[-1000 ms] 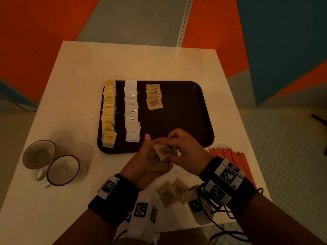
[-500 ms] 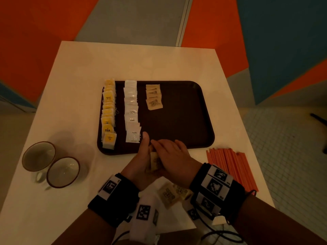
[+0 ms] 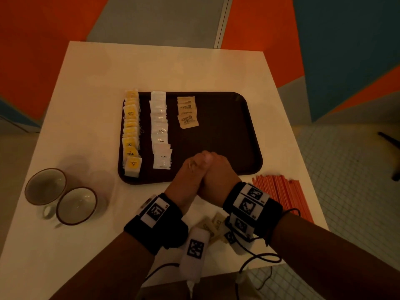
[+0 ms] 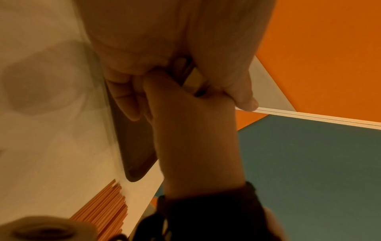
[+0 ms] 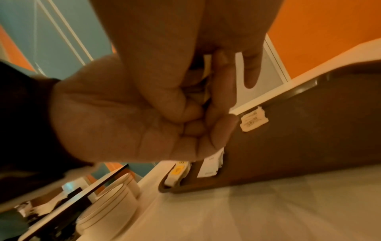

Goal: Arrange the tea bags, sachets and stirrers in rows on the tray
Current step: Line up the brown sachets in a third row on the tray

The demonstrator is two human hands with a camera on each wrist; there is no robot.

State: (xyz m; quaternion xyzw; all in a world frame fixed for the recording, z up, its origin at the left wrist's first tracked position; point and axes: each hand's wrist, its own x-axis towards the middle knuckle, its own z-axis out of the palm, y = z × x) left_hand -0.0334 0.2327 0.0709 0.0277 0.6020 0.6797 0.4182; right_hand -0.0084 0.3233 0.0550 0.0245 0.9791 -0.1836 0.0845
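Observation:
A dark brown tray [image 3: 227, 131] holds a row of yellow tea bags [image 3: 131, 135], a row of white coffee sachets [image 3: 160, 135] and a short row of brown sachets [image 3: 187, 112]. My left hand [image 3: 193, 164] and right hand [image 3: 217, 164] are pressed together over the tray's near edge. Between them they hold a small stack of brown sachets [image 5: 204, 91], mostly hidden by fingers. More loose brown sachets [image 3: 211, 226] lie on the table between my wrists. Orange stirrers [image 3: 281, 191] lie in a bundle right of the tray.
Two empty cups [image 3: 45, 186] [image 3: 76, 205] stand on the white table [image 3: 162, 68] left of the tray. The tray's right half is bare. The stirrers reach close to the table's right edge, with floor tiles beyond.
Both hands moved forward from above the loose sachets to the tray's near edge. They closed together, so the sachet seen between the fingers earlier is now hidden.

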